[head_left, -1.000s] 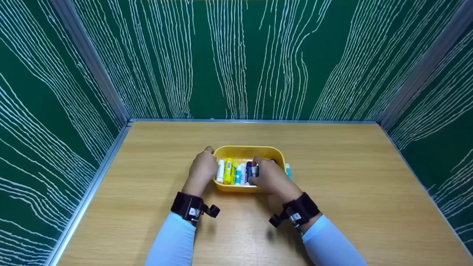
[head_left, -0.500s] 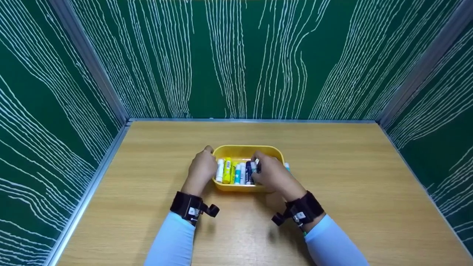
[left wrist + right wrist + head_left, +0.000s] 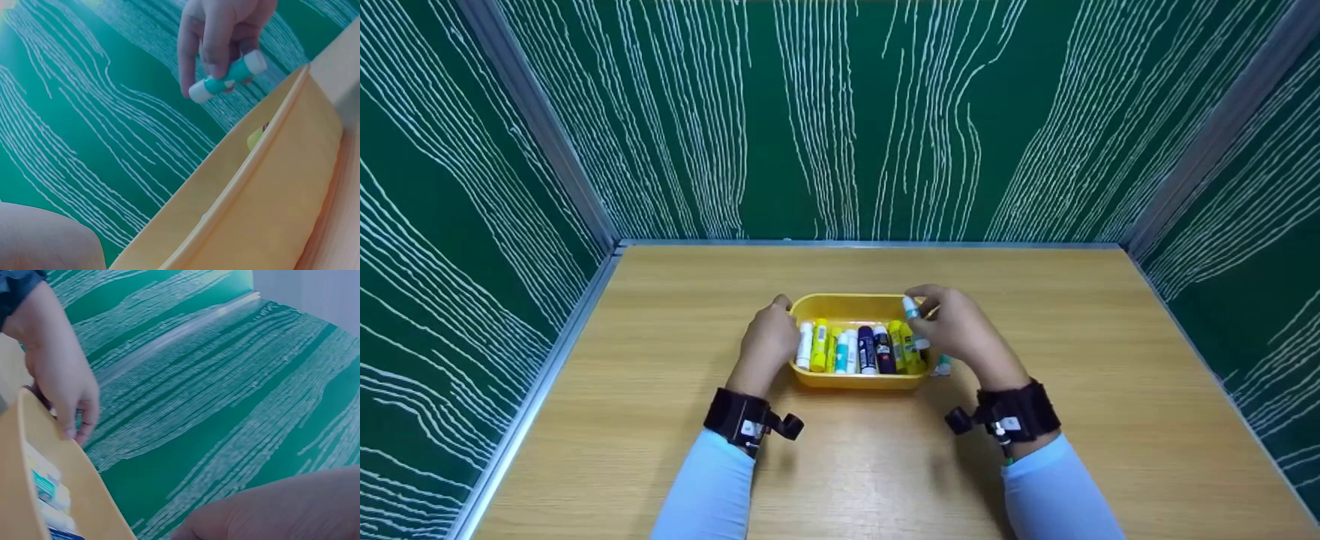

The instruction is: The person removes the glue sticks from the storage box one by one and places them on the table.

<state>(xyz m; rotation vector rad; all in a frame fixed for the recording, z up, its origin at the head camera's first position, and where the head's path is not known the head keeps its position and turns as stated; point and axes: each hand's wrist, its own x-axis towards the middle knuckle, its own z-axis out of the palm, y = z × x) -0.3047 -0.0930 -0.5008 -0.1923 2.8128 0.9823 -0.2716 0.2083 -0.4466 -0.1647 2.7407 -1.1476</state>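
Observation:
My left hand grips the left end of a yellow plastic tray, fingertips over its rim, as the right wrist view also shows of the left hand. Over the tray's right end my right hand pinches a white and teal glue stick. In the left wrist view this glue stick is tilted between thumb and fingers, above the rim. Several glue sticks lie side by side in the tray, among them a yellow glue stick and a dark blue glue stick.
Another white and teal glue stick lies outside the tray by its right end, partly hidden. The tray stands on a wooden table. Green panels with white wavy lines rise behind and at both sides.
My right hand has lifted the white and teal glue stick and moved right with it, uncovering dark and yellow glue sticks in the tray. The left hand keeps its hold on the tray.

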